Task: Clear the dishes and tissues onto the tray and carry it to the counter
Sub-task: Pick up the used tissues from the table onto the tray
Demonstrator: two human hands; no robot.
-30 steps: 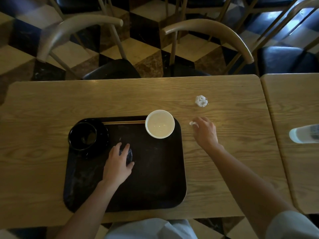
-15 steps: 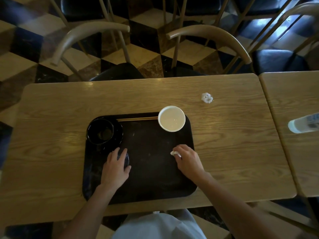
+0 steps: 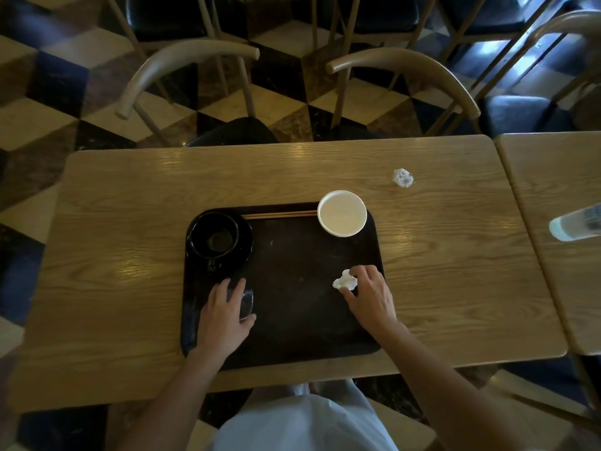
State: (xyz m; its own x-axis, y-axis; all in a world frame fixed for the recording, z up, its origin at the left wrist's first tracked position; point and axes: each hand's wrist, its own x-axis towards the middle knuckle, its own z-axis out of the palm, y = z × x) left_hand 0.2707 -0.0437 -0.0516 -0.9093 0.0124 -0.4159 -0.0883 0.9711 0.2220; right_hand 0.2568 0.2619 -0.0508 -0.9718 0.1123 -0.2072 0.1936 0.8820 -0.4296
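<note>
Item: crumpled tissue (image 3: 345, 282), white, lying on the dark tray (image 3: 292, 320) toward its 3 o'clock edge. The right hand (image 3: 369, 297) sat against it, fingertips loosely spread around the wad, seemingly letting go; whether it was fully released could not be told.

Item: second tissue (image 3: 403, 178), at 1 o'clock from the tray, on the bare tabletop (image 3: 130, 255), well apart from both hands.

Item: white bowl (image 3: 342, 213), tray's far right corner, chopsticks (image 3: 279, 215) laid along the far rim beside it. Black bowl (image 3: 218, 238) on the tray at 10 o'clock.

Item: small glass (image 3: 246, 302), on the tray at 8 o'clock, the left hand (image 3: 224, 317) curled around it.

Step in hand, as judged: depositing tissues on the tray. Next move would call for the right hand to reach out toward 1 o'clock and pinch up the remaining tissue.

Change noted: a second before, the right hand was off the tray on the tabletop pinching this tissue; half a second before, it was over the tray with the tissue gripped. The left hand had not shifted from the glass.
</note>
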